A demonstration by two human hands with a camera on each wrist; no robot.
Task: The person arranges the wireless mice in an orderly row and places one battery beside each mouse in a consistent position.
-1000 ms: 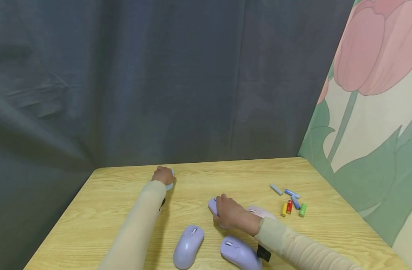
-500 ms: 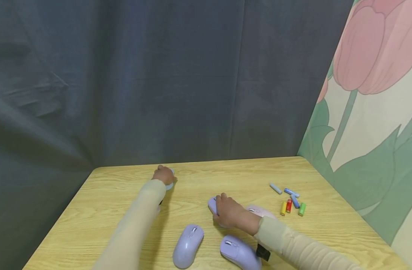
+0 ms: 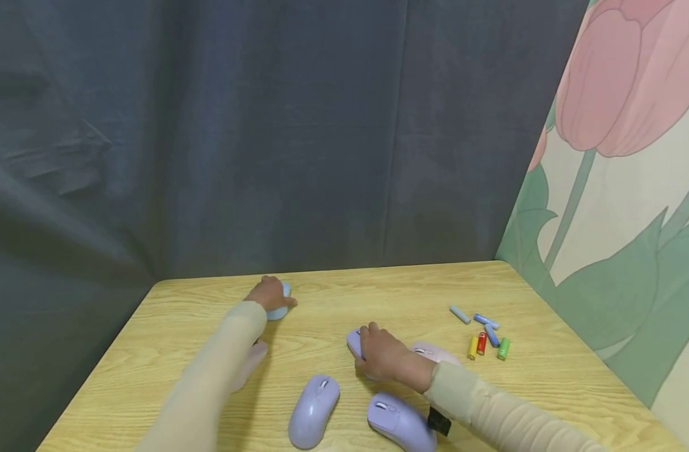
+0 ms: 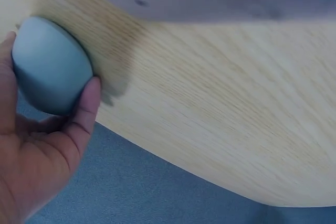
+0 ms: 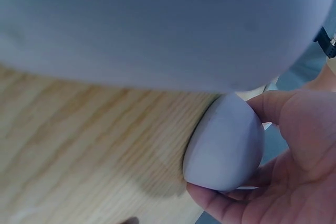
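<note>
Toward the far left of the table, my left hand (image 3: 267, 294) reaches over a light blue computer mouse (image 3: 278, 313). The left wrist view shows the fingers of the left hand (image 4: 44, 156) along both sides of that blue mouse (image 4: 50, 66), fingertips at its edges. Nearer the middle, my right hand (image 3: 384, 355) grips a purple mouse (image 3: 354, 343) lying on the wood. In the right wrist view the thumb and fingers of the right hand (image 5: 310, 150) hold the purple mouse (image 5: 226, 145) from both sides. The palms hide part of each mouse.
Two more purple mice, one left (image 3: 314, 412) and one right (image 3: 402, 424), lie near the front. A pink mouse (image 3: 435, 353) sits behind the right wrist; another pink mouse (image 3: 250, 367) is partly under the left sleeve. Several coloured batteries (image 3: 481, 343) lie on the right of the table (image 3: 344, 289).
My left hand and forearm have shifted slightly left, so more of the light blue mouse and of the pink mouse by the sleeve shows. The right hand keeps its place on the purple mouse.
</note>
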